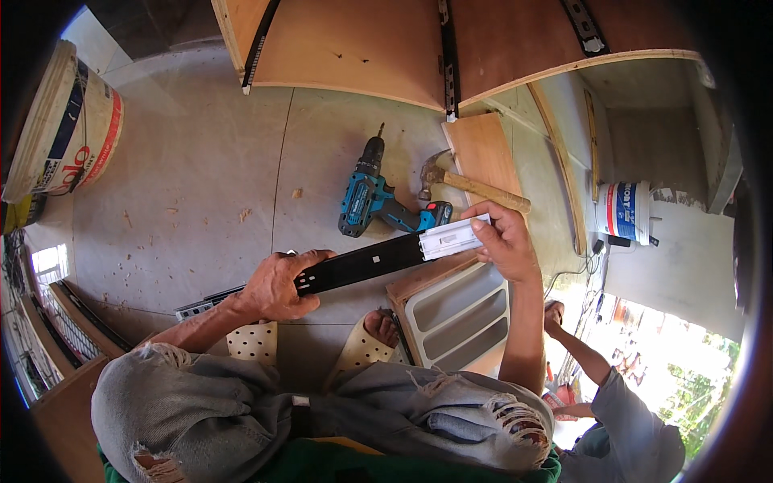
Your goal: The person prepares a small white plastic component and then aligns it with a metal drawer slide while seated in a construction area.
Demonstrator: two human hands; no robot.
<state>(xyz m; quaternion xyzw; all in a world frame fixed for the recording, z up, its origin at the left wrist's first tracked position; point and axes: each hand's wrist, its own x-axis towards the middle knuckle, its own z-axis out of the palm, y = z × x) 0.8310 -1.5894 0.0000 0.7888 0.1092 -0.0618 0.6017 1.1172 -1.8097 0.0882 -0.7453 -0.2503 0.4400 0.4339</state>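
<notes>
Drawer slide (366,262): black rail with a white end piece, held level above the floor at picture centre.
Left hand (278,286): closed around the rail's 9 o'clock end.
Right hand (503,241): fingers pinching the white end.
Buckets: white bucket (626,211) at 3 o'clock and tilted bucket (68,125) at 10 o'clock, contents not visible.
Cutlery tray (459,314): grey, compartments bare.
Hidden: rail's far left end behind the wrist.

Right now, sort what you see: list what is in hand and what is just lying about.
In hand:
- black drawer slide, gripped by the left hand
- its white end piece, pinched by the right hand

Lying about:
- blue cordless drill on the floor
- hammer
- white bucket
- louvred panel by the feet
</notes>
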